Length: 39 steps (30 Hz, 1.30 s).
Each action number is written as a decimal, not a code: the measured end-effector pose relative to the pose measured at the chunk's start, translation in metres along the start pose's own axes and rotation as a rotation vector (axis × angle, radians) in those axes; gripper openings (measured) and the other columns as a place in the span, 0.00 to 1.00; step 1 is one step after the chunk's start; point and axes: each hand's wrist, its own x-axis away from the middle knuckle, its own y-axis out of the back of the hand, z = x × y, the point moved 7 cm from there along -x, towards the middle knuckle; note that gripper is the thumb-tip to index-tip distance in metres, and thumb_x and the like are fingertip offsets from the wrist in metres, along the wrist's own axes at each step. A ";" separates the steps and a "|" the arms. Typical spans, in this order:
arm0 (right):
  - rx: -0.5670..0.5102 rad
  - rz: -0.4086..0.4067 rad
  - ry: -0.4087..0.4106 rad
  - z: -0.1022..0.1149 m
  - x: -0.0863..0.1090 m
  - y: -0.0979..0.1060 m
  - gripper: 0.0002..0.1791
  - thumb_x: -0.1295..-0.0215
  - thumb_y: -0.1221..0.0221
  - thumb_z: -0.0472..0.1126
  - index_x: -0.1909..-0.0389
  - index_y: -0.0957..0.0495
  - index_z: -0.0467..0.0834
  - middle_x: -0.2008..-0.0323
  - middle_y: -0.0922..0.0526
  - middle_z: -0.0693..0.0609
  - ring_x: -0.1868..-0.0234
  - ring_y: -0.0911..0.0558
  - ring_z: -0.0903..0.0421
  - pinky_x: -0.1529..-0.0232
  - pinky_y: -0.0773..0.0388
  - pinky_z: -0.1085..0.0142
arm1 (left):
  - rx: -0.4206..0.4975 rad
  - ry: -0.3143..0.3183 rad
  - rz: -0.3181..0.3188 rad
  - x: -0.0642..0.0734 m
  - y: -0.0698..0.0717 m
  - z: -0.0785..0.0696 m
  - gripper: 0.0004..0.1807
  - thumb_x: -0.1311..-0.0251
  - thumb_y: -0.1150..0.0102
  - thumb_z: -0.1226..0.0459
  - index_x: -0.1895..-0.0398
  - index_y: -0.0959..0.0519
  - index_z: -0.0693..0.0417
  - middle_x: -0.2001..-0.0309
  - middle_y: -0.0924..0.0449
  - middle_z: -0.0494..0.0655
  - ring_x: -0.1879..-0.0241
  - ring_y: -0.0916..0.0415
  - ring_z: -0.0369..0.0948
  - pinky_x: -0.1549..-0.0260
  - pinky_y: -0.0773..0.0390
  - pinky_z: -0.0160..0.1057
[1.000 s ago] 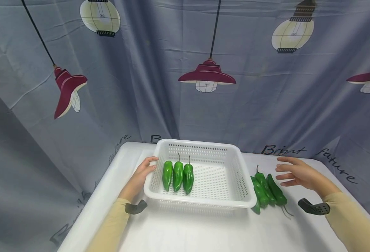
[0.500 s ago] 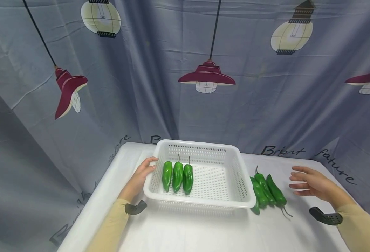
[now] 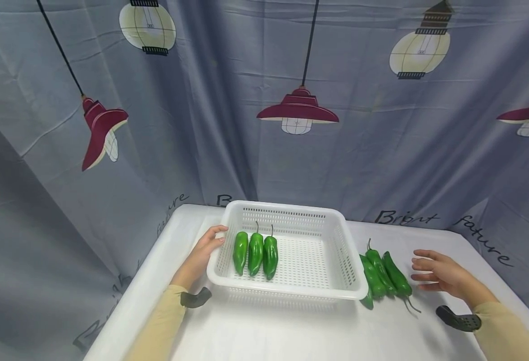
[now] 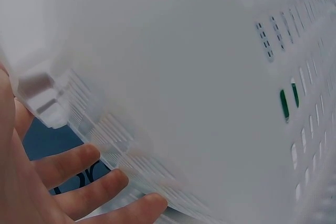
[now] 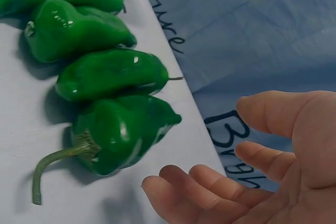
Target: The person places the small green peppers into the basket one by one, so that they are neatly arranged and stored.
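Note:
My left hand (image 3: 200,252) holds the left rim of a white plastic basket (image 3: 287,290). In the left wrist view, several of its fingers (image 4: 97,195) stretch spread out along the outside of the basket wall (image 4: 157,77). Three green chili peppers (image 3: 255,253) lie side by side inside, toward the basket's left end. To the right of the basket, several more green peppers (image 3: 397,275) lie on the table, one partly hidden by the rim. My right hand (image 3: 445,275) hovers beside them with relaxed fingers, holding nothing; the right wrist view shows a gap between fingers and the closest pepper (image 5: 126,135).
A white-covered table (image 3: 264,331) bears everything. Behind it hangs a blue-grey curtain (image 3: 359,165) printed with lamps and lettering, close to the table's back edge. A dark wrist-worn device (image 3: 458,319) sits at the right sleeve, another (image 3: 195,298) at the left.
My right hand has drawn back to the right and toward me, away from the loose peppers. The left hand, the basket and the peppers have stayed put.

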 end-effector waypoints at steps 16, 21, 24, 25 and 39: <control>-0.053 0.000 -0.041 -0.013 -0.007 -0.012 0.43 0.20 0.51 0.47 0.24 0.64 0.26 0.31 0.39 0.19 0.53 0.14 0.57 0.51 0.12 0.55 | 0.000 0.004 0.007 0.000 0.000 0.001 0.23 0.22 0.62 0.62 0.28 0.41 0.57 0.28 0.37 0.68 0.41 0.22 0.57 0.48 0.14 0.52; -0.050 -0.009 -0.051 -0.015 -0.010 -0.017 0.43 0.21 0.50 0.48 0.24 0.62 0.27 0.32 0.37 0.20 0.56 0.15 0.59 0.53 0.12 0.56 | 0.006 0.004 0.009 0.000 -0.001 0.001 0.23 0.22 0.61 0.62 0.28 0.41 0.57 0.29 0.37 0.68 0.42 0.22 0.56 0.47 0.15 0.52; -0.038 -0.020 -0.065 -0.016 -0.012 -0.019 0.44 0.23 0.48 0.48 0.24 0.61 0.27 0.35 0.32 0.23 0.57 0.15 0.59 0.54 0.13 0.56 | 0.008 0.008 0.006 0.000 0.000 0.002 0.23 0.22 0.61 0.62 0.28 0.41 0.57 0.29 0.37 0.69 0.42 0.21 0.55 0.48 0.14 0.52; -0.032 -0.021 -0.068 -0.015 -0.012 -0.021 0.45 0.23 0.47 0.48 0.23 0.60 0.27 0.36 0.31 0.23 0.56 0.16 0.59 0.54 0.13 0.56 | 0.009 0.010 0.005 0.000 0.000 0.002 0.22 0.22 0.61 0.62 0.28 0.41 0.57 0.29 0.37 0.69 0.42 0.21 0.55 0.48 0.14 0.51; 0.154 -0.079 -0.075 -0.007 -0.018 -0.035 0.44 0.27 0.43 0.49 0.25 0.53 0.28 0.56 0.29 0.34 0.58 0.24 0.49 0.58 0.14 0.52 | 0.010 0.026 -0.014 -0.002 0.002 0.005 0.22 0.22 0.60 0.62 0.29 0.39 0.53 0.28 0.35 0.65 0.39 0.24 0.58 0.46 0.15 0.48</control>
